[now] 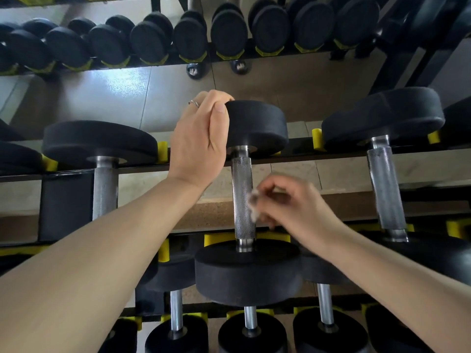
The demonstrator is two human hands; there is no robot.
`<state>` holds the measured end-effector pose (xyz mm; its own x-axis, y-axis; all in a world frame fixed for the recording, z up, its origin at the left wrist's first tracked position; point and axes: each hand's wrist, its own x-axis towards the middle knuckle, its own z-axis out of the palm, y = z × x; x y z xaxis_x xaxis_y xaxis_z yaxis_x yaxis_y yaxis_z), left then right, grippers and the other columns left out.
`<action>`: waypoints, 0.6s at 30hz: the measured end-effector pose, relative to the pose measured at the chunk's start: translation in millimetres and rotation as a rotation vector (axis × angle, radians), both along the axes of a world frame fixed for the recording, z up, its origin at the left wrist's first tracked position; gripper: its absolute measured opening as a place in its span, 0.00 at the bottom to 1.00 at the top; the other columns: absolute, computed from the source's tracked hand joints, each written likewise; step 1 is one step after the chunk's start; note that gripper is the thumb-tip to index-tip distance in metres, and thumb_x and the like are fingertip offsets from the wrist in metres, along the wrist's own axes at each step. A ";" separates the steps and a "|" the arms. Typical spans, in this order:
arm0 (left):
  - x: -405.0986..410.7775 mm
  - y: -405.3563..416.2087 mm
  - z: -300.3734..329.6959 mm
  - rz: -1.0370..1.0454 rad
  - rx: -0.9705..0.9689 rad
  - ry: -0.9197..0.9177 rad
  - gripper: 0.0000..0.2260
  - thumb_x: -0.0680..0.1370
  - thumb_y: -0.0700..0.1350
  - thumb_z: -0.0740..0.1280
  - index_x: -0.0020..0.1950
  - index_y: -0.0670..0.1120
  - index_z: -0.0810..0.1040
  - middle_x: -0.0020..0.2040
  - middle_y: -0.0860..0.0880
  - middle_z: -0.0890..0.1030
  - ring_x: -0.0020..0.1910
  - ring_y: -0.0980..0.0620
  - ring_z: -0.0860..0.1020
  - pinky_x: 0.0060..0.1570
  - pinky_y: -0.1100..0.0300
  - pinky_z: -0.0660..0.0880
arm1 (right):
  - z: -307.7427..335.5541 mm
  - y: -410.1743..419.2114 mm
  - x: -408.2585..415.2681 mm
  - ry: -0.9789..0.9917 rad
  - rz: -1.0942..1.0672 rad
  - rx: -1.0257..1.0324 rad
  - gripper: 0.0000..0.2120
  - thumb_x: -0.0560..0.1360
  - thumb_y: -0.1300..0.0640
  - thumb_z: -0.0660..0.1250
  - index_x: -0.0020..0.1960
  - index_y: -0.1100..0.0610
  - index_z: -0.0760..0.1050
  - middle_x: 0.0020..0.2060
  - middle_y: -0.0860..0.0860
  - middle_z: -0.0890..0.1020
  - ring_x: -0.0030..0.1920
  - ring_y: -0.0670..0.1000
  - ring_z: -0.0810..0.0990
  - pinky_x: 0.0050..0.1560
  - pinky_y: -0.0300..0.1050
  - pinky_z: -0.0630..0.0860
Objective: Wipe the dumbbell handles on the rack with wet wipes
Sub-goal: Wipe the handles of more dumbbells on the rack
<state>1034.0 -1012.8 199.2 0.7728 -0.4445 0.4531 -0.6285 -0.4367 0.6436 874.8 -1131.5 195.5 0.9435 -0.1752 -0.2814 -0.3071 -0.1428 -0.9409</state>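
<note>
Middle dumbbell (251, 200) of the rack's upper tier (331, 152), lying front to back across the rails, taken as landmark. Left hand (201, 138) at its far head (257, 123), fingers (204, 98) curled over the head's rim and thumb laid along its near edge, apparently steadying it. Right hand (293, 202) just right of its knurled handle (243, 197), blurred, fingertips pinching a small crumpled wet wipe (253, 203) against the handle's right side at mid-length. Step in hand, as judged: wiping this handle. Neighbouring dumbbells left (102, 149) and right (382, 128) of the landmark, more on the tier below (251, 332) and on a second rack beyond (229, 34). Next move likely: carrying the wipe along and round the knurling, keeping the head braced, then shifting both hands to an adjacent handle.
</note>
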 end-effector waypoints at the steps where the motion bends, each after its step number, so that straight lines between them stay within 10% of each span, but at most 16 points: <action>1: -0.5 0.1 0.1 -0.008 -0.007 0.002 0.20 0.85 0.47 0.48 0.59 0.40 0.77 0.47 0.51 0.73 0.46 0.52 0.72 0.45 0.61 0.68 | 1.9 -1.5 12.1 -0.038 -0.078 0.007 0.06 0.78 0.57 0.70 0.46 0.59 0.78 0.34 0.52 0.83 0.33 0.49 0.80 0.38 0.40 0.79; 18: -0.7 1.9 0.7 -0.025 -0.011 -0.001 0.17 0.85 0.44 0.49 0.57 0.40 0.76 0.45 0.49 0.74 0.45 0.50 0.71 0.44 0.56 0.68 | 12.0 17.5 18.0 -0.372 0.509 -0.654 0.03 0.76 0.58 0.71 0.44 0.57 0.80 0.44 0.47 0.77 0.41 0.44 0.76 0.46 0.42 0.76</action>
